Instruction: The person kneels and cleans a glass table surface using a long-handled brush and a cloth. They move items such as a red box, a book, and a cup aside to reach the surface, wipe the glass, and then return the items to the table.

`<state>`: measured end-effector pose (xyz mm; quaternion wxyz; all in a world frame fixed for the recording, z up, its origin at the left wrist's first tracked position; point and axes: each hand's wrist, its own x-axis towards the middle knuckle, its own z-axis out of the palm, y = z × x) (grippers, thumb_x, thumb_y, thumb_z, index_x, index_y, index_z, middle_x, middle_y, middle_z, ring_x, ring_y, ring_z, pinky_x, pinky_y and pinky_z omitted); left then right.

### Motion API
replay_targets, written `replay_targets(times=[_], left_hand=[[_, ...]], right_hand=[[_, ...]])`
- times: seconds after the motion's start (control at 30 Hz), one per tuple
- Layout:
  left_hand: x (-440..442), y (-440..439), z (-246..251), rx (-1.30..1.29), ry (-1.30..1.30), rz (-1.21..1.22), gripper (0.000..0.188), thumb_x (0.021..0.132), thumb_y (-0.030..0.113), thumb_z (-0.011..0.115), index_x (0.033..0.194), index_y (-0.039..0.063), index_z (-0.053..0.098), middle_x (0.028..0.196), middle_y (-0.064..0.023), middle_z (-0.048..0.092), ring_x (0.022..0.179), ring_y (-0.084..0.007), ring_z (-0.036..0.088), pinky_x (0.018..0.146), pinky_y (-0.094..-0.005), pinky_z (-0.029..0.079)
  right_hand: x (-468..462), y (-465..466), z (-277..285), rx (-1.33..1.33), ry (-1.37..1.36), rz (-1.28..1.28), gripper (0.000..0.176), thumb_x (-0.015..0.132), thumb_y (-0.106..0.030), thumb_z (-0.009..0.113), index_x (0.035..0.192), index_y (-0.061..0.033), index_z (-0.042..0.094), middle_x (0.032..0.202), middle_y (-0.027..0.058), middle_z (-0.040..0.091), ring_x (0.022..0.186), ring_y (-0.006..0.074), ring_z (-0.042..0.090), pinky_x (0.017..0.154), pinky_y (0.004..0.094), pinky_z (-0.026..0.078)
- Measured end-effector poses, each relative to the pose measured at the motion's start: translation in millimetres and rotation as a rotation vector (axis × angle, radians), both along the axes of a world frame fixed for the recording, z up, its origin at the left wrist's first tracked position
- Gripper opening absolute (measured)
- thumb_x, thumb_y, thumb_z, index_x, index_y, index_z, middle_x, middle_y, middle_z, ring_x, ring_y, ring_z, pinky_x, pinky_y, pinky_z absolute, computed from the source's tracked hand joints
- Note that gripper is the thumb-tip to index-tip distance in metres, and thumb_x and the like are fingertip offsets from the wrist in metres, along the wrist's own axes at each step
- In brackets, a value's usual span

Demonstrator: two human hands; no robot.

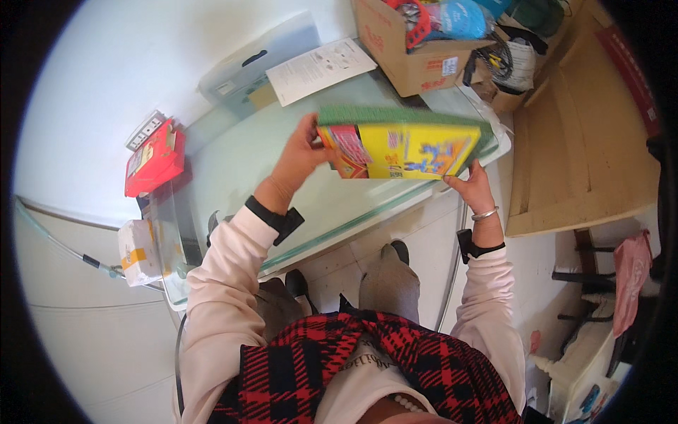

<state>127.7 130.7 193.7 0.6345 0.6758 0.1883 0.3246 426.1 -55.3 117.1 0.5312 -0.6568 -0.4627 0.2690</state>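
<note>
Between my two hands is a flat pack of green scouring pads with a yellow and red printed label facing me. My left hand grips its left end, thumb on the label side. At the lower right corner, my right hand pinches the pack between thumb and fingers. The pack is raised over the glass-topped table, tilted slightly down to the right, and a little blurred. The label bears writing and a picture of blue figures.
A printed sheet and a clear plastic case lean by the wall. An open cardboard box full of goods stands at the back right, beside a large cardboard panel. Left are a red packet, a power strip and a tissue pack.
</note>
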Motion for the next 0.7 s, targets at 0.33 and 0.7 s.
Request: replay_targets(times=[0.33,0.7], left_hand=[[-10,1,-29,-0.074,0.148,-0.019,0.056,0.072,0.006,0.069,0.120,0.002,0.039,0.108,-0.0075,0.055,0.097,-0.0164,0.053,0.086,-0.0296,0.043],[-49,109,1,-0.586,-0.168,0.340,0.034,0.082,0.012,0.059,0.109,-0.006,0.048,0.103,-0.0150,0.059,0.086,-0.0222,0.061,0.077,-0.0340,0.050]], right_hand=[[-26,23,-8,-0.120,-0.530,-0.073,0.054,0.069,-0.020,0.070,0.108,0.0092,0.045,0.101,0.0174,0.057,0.096,0.0296,0.052,0.085,0.0352,0.040],[-72,83,8,0.159,-0.273,0.104,0.057,0.078,-0.028,0.062,0.123,0.0006,0.040,0.114,0.0181,0.051,0.099,0.0250,0.052,0.087,0.0330,0.041]])
